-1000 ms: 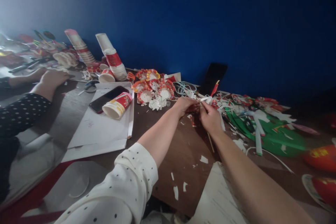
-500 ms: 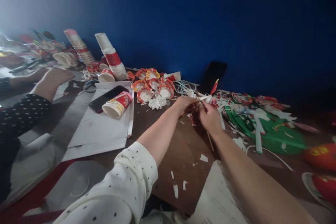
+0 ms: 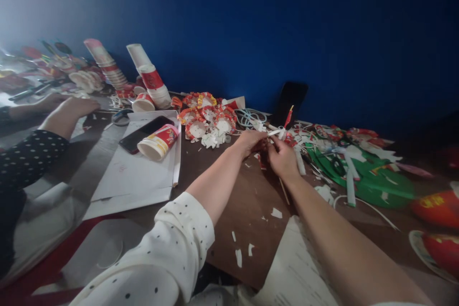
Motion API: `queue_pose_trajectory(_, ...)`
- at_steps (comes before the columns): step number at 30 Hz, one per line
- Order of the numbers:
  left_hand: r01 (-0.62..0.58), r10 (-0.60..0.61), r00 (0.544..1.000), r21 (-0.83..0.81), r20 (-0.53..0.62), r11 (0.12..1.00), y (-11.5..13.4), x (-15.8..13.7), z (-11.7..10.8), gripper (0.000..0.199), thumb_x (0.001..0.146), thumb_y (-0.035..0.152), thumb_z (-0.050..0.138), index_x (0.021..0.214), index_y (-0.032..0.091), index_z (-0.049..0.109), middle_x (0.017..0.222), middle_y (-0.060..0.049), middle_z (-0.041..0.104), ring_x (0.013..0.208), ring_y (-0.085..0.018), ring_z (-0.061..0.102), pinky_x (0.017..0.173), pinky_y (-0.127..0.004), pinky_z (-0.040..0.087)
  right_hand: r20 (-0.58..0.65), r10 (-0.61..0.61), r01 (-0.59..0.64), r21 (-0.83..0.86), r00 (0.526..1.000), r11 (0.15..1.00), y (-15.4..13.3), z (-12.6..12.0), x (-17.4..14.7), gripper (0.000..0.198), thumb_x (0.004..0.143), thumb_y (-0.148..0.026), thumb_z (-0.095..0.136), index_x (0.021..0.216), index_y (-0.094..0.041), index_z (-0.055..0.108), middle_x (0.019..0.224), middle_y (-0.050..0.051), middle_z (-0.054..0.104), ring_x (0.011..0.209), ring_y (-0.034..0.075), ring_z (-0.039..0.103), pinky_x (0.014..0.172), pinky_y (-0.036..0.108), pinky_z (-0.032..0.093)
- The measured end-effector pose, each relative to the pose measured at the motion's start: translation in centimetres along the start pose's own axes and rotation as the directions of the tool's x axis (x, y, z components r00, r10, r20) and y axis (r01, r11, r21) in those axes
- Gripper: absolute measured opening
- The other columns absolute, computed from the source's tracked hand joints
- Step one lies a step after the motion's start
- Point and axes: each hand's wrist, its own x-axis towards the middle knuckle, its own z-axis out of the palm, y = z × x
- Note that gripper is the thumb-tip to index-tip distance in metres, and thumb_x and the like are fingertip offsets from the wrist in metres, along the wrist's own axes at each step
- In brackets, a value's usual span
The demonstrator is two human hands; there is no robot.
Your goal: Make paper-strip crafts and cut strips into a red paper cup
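Brown table (image 3: 244, 210) | hands (image 3: 285, 158) — together, pinching what looks like a white strip (image 3: 275, 132) | barely moved since earlier

The co-worker's nearer hand (image 3: 81, 105) has slid closer to the flat white sheet (image 3: 132, 177)

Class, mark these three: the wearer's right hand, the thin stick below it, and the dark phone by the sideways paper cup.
Right hand (image 3: 284, 158), head view: back of the hand.
Thin stick (image 3: 284, 191), head view: its visible shaft.
Dark phone (image 3: 142, 131), head view: its upper face.
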Motion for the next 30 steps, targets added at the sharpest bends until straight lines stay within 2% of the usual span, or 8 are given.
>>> queue_pose_trajectory(10,0.020,-0.020,0.999,0.026,0.030,0.999,-0.1,0.3,-0.4,0.015,0.077,0.013,0.063,0.063,0.013,0.059,0.055,0.002,0.058,0.047,-0.005,0.053,0.057,-0.016,0.046,0.006,0.023,-0.022,-0.014,1.000,1.000,0.0,0.0,0.0,0.040,0.085,-0.025,0.050,0.120,-0.014,0.065,0.112,0.012,0.069,0.105,0.026,0.064,0.093,0.038,0.048)
queue_pose_trajectory(20,0.057,-0.057,0.998,0.014,-0.036,0.998,0.3,0.0,0.1,0.015,0.076,0.008,0.064,0.063,0.011,0.059,0.054,0.001,0.059,0.046,-0.005,0.053,0.054,-0.016,0.046,0.030,0.029,-0.029,-0.008,0.999,1.000,0.7,-0.3,0.3,0.036,0.084,-0.025,0.050,0.114,-0.016,0.068,0.111,0.010,0.069,0.104,0.026,0.065,0.092,0.040,0.049)
queue_pose_trajectory(30,0.064,-0.064,0.998,0.001,0.029,0.998,0.7,-0.7,-0.2,0.013,0.083,0.012,0.059,0.070,0.010,0.062,0.058,0.000,0.061,0.050,-0.005,0.054,0.059,-0.017,0.049,0.021,0.007,-0.007,-0.024,1.000,1.000,0.7,-0.8,0.5,0.037,0.083,-0.028,0.049,0.112,-0.016,0.070,0.109,0.010,0.070,0.101,0.025,0.065,0.092,0.040,0.049)
